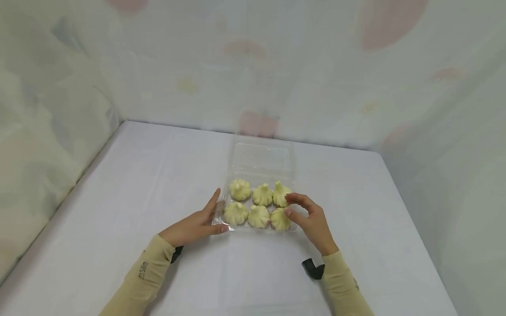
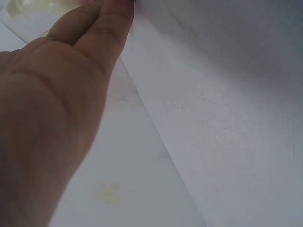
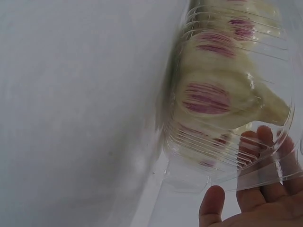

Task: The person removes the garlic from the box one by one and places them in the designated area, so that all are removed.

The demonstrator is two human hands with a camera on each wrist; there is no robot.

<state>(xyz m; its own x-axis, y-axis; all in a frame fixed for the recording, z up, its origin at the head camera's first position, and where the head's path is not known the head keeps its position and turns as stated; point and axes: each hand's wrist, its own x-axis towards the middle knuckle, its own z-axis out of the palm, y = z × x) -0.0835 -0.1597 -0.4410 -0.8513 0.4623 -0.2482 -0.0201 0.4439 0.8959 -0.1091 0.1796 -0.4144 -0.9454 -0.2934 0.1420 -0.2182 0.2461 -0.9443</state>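
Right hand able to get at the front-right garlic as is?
Probably yes: the right hand is close beside the front-right garlic, and the lid of the clear box is folded back, leaving the top open.

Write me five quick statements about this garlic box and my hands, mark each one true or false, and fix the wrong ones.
1. Six garlic bulbs sit in the clear plastic box. True.
2. The box is shut. False: its lid is folded back on the far side.
3. Your right hand is at the box's right end, by the bulbs there. True.
4. Your left hand is holding up a bulb. False: it is at the box's left end, and all six bulbs are in the box.
5. The right wrist view shows purple streaks on the bulbs. True.
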